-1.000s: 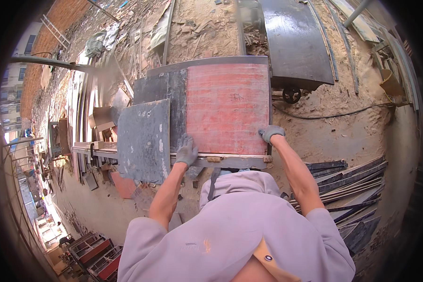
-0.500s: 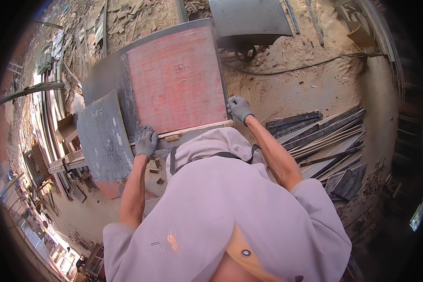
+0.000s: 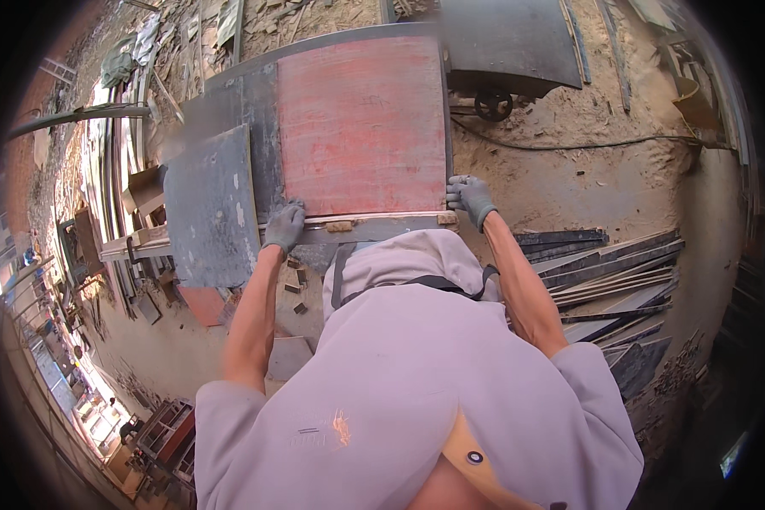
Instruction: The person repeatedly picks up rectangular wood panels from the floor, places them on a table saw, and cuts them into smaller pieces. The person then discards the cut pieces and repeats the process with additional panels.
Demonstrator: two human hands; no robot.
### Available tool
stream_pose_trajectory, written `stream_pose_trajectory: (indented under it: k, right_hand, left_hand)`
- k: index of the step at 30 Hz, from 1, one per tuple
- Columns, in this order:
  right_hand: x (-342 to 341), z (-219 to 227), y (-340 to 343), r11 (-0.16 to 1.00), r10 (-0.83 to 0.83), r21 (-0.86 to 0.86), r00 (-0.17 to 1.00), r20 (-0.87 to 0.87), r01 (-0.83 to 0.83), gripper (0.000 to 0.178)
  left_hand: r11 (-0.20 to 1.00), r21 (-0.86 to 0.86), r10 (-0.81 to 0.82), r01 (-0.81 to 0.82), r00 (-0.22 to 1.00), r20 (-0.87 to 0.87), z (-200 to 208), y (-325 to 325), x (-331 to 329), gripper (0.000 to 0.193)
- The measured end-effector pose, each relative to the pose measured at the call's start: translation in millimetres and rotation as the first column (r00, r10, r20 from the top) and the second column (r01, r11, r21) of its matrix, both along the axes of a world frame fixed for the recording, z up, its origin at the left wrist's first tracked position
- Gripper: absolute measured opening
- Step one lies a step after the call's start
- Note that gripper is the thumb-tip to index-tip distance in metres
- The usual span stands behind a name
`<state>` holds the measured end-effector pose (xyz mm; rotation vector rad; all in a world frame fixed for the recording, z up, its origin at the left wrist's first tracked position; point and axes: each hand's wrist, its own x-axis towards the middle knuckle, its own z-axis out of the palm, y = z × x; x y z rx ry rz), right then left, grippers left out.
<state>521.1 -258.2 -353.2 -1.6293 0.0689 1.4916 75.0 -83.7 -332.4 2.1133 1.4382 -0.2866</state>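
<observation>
A large red-faced wooden panel (image 3: 361, 127) lies flat on a dark sheet-topped bench in front of me. My left hand (image 3: 285, 225), in a grey glove, rests at the panel's near left corner, its fingers stretched forward. At the near right corner, my gloved right hand (image 3: 472, 201) has its fingers curled at the panel's side edge; the fingertips are partly hidden. A pale wooden strip (image 3: 382, 218) runs along the near edge between both hands. Small wood blocks (image 3: 340, 227) sit just below that strip.
Left of the bench leans a worn grey sheet (image 3: 208, 208). Dark and pale boards (image 3: 608, 272) are stacked at the right. A dark-topped cart (image 3: 510, 51) with a wheel stands beyond, and a cable (image 3: 569, 147) crosses the sandy floor. Long planks (image 3: 115, 170) lie far left.
The view has shifted, placing the panel and bench higher and farther right in the picture. My left fingers look closer together. Both hands remain at the panel's near corners.
</observation>
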Motion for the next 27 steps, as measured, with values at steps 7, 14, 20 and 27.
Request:
stream_pose_trajectory:
  k: [7,14,20,27]
  right_hand:
    - [-2,-16,4,0.983,0.182,-0.038,0.983,0.020,-0.181,0.015]
    - [-9,-21,9,0.957,0.270,-0.178,0.930,0.249,-0.230,0.014]
    - [-21,-12,20,0.881,0.472,-0.375,0.580,0.664,-0.289,0.018]
    - [-29,-15,14,0.907,0.411,-0.360,0.650,0.639,-0.220,0.020]
  left_hand:
    - [0.994,-0.084,0.076,-0.070,0.994,0.073,17,9,-15,0.037]
    - [0.987,-0.161,-0.023,0.007,0.995,-0.098,39,24,5,0.037]
    - [0.909,0.322,-0.266,0.266,0.963,-0.042,50,174,99,0.068]
    - [0.952,0.155,-0.226,0.264,0.947,-0.226,30,339,179,0.096]
